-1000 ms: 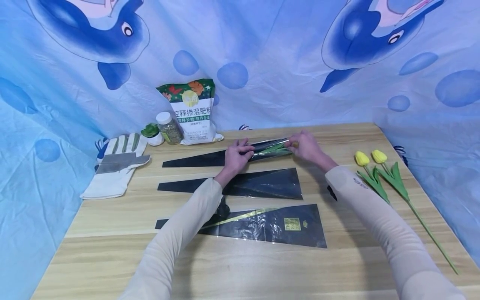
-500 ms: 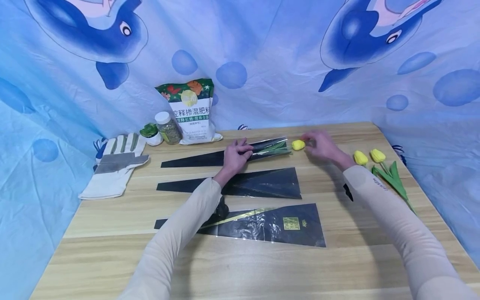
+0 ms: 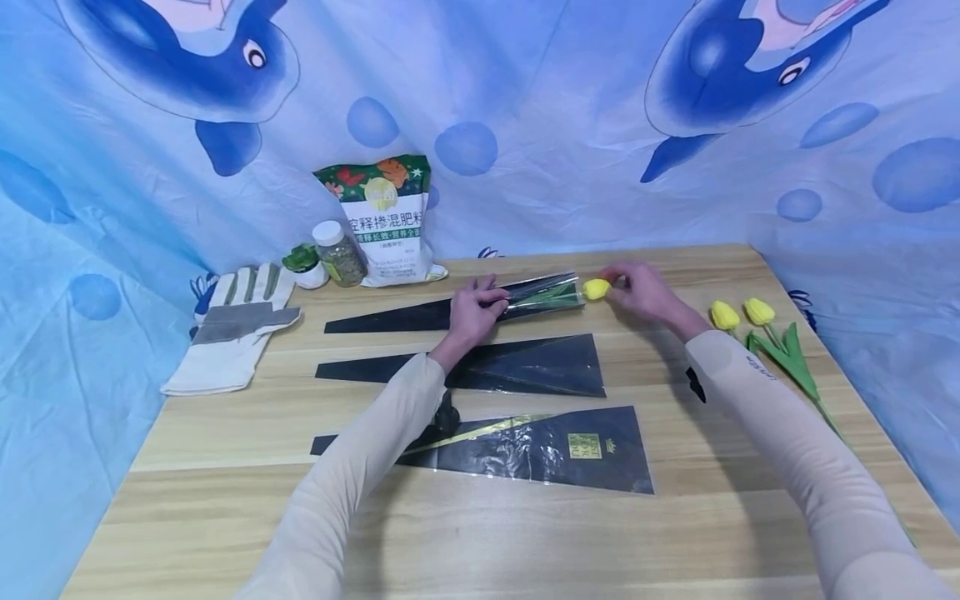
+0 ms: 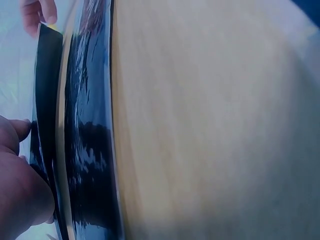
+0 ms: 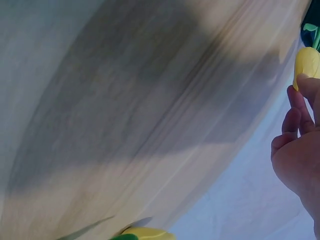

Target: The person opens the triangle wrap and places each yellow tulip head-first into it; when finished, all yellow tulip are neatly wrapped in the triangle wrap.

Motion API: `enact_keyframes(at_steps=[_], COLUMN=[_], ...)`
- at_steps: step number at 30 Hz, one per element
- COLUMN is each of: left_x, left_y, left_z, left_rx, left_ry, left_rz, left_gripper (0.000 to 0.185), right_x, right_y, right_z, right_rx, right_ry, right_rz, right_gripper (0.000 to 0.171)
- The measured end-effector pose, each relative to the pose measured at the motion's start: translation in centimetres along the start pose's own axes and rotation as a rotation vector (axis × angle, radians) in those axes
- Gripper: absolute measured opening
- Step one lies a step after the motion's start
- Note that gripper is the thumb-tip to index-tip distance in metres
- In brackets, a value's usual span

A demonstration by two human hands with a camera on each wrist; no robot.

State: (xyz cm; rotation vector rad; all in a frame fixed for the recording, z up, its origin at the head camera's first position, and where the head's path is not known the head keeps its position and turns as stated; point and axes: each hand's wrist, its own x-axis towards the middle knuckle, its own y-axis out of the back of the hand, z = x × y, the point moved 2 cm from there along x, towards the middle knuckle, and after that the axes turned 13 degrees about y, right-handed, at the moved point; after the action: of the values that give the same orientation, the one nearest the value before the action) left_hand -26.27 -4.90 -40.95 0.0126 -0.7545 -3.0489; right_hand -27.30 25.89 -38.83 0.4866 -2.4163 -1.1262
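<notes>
My left hand (image 3: 474, 312) pinches the farthest of three dark flower sleeves, a black one with a clear front (image 3: 420, 318); the left wrist view shows thumb and fingers at its edges. A tulip lies inside, its green leaves (image 3: 551, 294) visible through the film. Its yellow bloom (image 3: 596, 289) sticks out beyond the wide right end. At that bloom, my right hand (image 3: 637, 287) pinches the tip between thumb and finger, as the right wrist view shows on the bloom (image 5: 306, 62). The lower stem is hidden in the sleeve.
Nearer lie two more sleeves, a plain one (image 3: 540, 367) and one with gold print (image 3: 525, 450). Two yellow tulips (image 3: 759, 312) lie at right, partly under the right sleeve. Gloves (image 3: 232, 329), a potted plant (image 3: 303, 265), a jar (image 3: 341, 254) and a fertilizer bag (image 3: 390, 225) line the back left.
My right hand has moved right from the sleeve's wide end, and the yellow bloom it covered now shows. Over the last half second both hands stay nearly still.
</notes>
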Motion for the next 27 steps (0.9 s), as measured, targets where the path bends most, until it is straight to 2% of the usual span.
enact_keyframes(at_steps=[4,13,21,27], left_x=[0.1,-0.1,-0.1,0.0], left_y=[0.0,-0.2,-0.4,-0.6], left_z=[0.0,0.3,0.7,0.6], left_rx=[-0.002,-0.008,-0.004,0.010], left_ry=[0.013,0.029,0.032,0.020], left_rz=[-0.003,-0.008,-0.023,-0.020], left_gripper=[0.014,0.014,0.014,0.014], right_x=[0.2,0.6,1.1,1.3], right_y=[-0.2,-0.7,-1.1,-1.3], right_z=[-0.5,-1.5,-1.9,-2.1], right_rx=[0.015,0.122,0.147,0.186], right_ry=[0.019,-0.076,-0.082,-0.109], right_rz=[0.006,0.002,0.016,0.025], right_gripper=[0.033,0.030,0.030,0.022])
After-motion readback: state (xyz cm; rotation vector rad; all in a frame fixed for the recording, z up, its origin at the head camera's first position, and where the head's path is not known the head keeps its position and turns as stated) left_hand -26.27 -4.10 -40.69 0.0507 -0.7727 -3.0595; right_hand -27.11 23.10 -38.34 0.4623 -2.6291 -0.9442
